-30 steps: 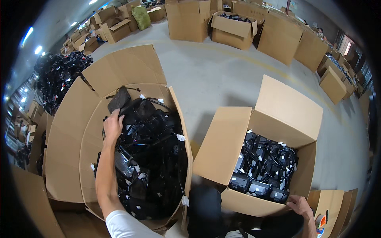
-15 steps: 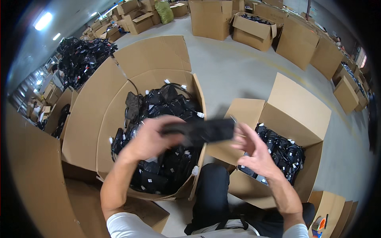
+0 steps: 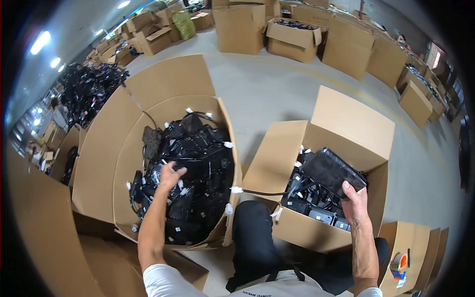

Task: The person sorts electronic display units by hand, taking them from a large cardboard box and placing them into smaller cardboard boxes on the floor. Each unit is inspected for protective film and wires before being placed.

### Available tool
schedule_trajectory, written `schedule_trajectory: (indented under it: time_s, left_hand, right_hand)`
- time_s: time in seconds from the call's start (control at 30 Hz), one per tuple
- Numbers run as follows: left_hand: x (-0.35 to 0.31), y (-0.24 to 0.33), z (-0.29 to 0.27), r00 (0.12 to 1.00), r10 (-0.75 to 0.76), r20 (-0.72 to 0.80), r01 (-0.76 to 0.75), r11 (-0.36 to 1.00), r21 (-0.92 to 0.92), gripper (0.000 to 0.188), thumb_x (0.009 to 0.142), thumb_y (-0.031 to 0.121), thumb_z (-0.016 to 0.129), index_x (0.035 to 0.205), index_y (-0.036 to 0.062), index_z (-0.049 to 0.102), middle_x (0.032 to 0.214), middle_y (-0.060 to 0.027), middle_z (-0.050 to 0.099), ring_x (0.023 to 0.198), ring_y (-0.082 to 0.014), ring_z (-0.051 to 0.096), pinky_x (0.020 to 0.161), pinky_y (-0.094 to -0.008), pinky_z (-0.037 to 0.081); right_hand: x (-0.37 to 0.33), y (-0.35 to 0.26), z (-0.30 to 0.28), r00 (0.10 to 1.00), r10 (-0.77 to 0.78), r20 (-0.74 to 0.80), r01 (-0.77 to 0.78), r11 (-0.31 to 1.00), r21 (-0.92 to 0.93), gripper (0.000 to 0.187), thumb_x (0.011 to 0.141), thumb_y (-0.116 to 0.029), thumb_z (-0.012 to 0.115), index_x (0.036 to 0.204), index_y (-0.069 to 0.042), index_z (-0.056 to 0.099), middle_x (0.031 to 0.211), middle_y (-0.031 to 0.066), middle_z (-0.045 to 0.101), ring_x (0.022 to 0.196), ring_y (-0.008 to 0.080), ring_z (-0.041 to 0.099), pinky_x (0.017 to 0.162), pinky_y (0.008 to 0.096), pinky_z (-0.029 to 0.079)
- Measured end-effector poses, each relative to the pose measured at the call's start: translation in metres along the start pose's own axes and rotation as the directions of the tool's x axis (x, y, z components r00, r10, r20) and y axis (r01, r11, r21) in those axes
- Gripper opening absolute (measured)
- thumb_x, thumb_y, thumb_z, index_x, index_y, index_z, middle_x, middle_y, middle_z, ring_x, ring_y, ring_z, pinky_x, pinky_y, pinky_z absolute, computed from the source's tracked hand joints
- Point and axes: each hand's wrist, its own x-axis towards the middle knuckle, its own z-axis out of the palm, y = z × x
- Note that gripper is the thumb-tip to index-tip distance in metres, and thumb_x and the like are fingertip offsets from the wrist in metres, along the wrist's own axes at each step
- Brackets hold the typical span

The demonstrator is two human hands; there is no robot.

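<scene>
Left hand: the left hand (image 3: 170, 174) reaches into the large carton (image 3: 106, 148), fingers loosely spread on the tangle of black units (image 3: 193, 163); whether it pinches any cable cannot be made out.
Right hand: the right hand (image 3: 354, 202) is clamped on the lower edge of a flat black device (image 3: 332, 171), holding it tilted above the smaller carton (image 3: 346, 123).
Cable: a black cable (image 3: 269, 192) runs from the device toward the large carton's rim; its far end is lost in the pile.
Smaller carton contents: dark units (image 3: 316, 210), partly hidden under the held device.
Surroundings: more cartons (image 3: 292, 32) on the grey floor (image 3: 277, 89); a loose black heap (image 3: 91, 91) at far left, blurred by lens bend.
Lower right: an orange tape roll (image 3: 402, 261), partly cut off.
</scene>
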Motion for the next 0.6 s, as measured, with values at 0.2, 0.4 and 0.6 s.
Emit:
schedule_trajectory:
  time_s: [0.2, 0.4, 0.6]
  left_hand:
    - [-0.043, 0.148, -0.067, 0.941, 0.061, -0.333, -0.276, 0.706, -0.652, 0.030, 0.092, 0.013, 0.072, 0.115, -0.0035, 0.063, 0.103, -0.0094, 0.070, 0.087, -0.0169, 0.067, 0.080, -0.0315, 0.055]
    - [-0.157, 0.287, -0.010, 0.784, 0.193, -0.590, -0.523, 0.717, -0.461, 0.038, 0.099, 0.016, 0.060, 0.127, -0.0091, 0.054, 0.115, -0.0143, 0.065, 0.103, -0.0217, 0.062, 0.095, -0.0362, 0.049]
    - [-0.237, 0.322, 0.164, 0.760, 0.138, -0.635, -0.642, 0.312, -0.701, 0.063, 0.101, 0.036, 0.056, 0.143, -0.0069, 0.036, 0.142, -0.0214, 0.046, 0.127, -0.0321, 0.051, 0.108, -0.0445, 0.041]
  right_hand:
    - [-0.013, -0.024, -0.016, 0.992, -0.055, -0.110, 0.047, 0.996, -0.076, 0.057, 0.082, -0.035, 0.080, 0.125, -0.001, 0.060, 0.113, 0.0095, 0.068, 0.103, 0.0209, 0.066, 0.084, 0.0386, 0.057]
    - [0.000, -0.035, 0.046, 0.967, -0.240, -0.085, 0.225, 0.963, -0.151, 0.048, 0.086, -0.010, 0.074, 0.130, 0.002, 0.060, 0.119, 0.0101, 0.068, 0.107, 0.0126, 0.062, 0.095, 0.0283, 0.049]
    - [-0.045, -0.026, 0.089, 0.753, -0.653, 0.086, 0.573, 0.586, -0.573, 0.067, 0.073, -0.015, 0.085, 0.129, 0.007, 0.057, 0.129, 0.0282, 0.060, 0.128, 0.0448, 0.053, 0.111, 0.0586, 0.036]
